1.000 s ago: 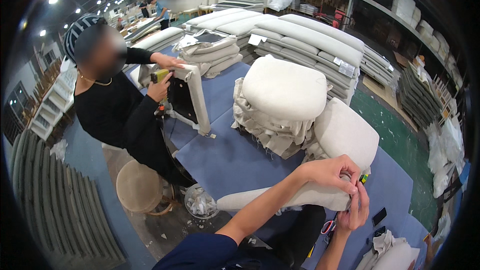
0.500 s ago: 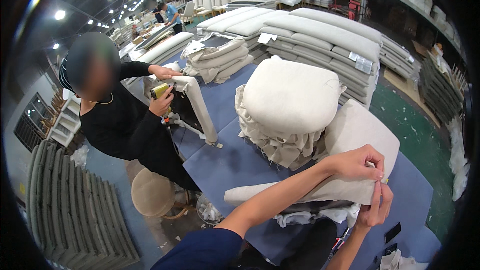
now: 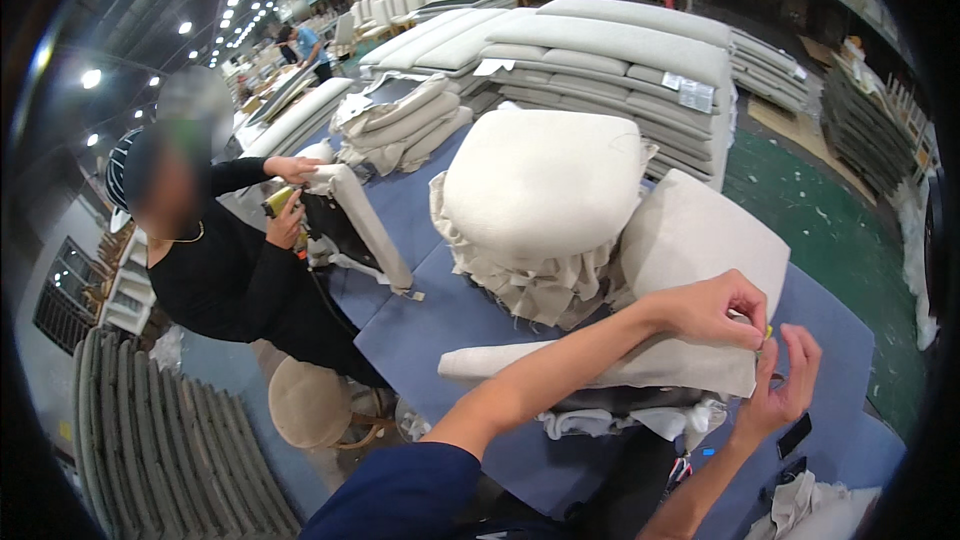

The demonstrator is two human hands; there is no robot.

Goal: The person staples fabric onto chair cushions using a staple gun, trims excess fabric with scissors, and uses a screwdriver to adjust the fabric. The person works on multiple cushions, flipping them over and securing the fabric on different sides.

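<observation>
A beige upholstered seat cushion [image 3: 690, 365] lies on its side before me, its dark underside and white padding [image 3: 600, 422] showing below. Across it reaches my left arm. At the cushion's right corner my left hand [image 3: 715, 308] is closed in a pinch. A small yellow piece [image 3: 768, 332] shows at its fingertips; the rest of what it pinches is hidden. Just below and right, my right hand [image 3: 785, 380] has thumb and fingers apart, close to the yellow piece and the cushion corner. Another beige cushion [image 3: 705, 245] leans behind, beside a stack of covered seats [image 3: 540, 185].
The blue table [image 3: 415, 315] holds a phone [image 3: 795, 436] and cloth scraps [image 3: 800, 505] at the right. At left, a co-worker [image 3: 235, 250] holds a yellow tool [image 3: 278, 202] against a cushion frame. Piled pads [image 3: 610, 70] stand behind; a round stool [image 3: 310, 402] stands at lower left.
My right hand has drawn slightly right of the cushion corner and its fingers have spread. The left hand stays pinched there. The view has shifted a little; the co-worker keeps the tool at the frame.
</observation>
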